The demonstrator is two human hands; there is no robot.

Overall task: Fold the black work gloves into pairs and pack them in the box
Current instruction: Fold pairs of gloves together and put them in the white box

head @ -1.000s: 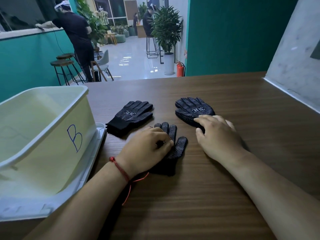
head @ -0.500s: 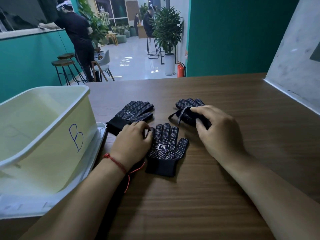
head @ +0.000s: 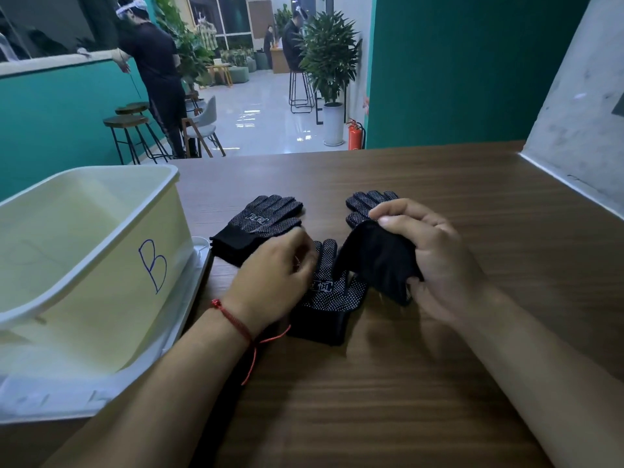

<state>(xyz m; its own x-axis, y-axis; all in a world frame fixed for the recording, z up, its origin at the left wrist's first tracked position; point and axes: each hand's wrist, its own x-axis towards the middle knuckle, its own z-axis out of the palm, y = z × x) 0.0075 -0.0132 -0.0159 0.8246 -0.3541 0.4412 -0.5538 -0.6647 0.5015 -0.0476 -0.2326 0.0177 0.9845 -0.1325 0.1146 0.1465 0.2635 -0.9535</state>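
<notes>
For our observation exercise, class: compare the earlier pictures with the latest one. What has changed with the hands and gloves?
The right-hand grip, earlier flat on the right glove, has taken hold of it and lifted its cuff end toward the middle glove. The left-hand grip slid left, uncovering the middle glove. The left glove and the box marked B stayed put.
</notes>
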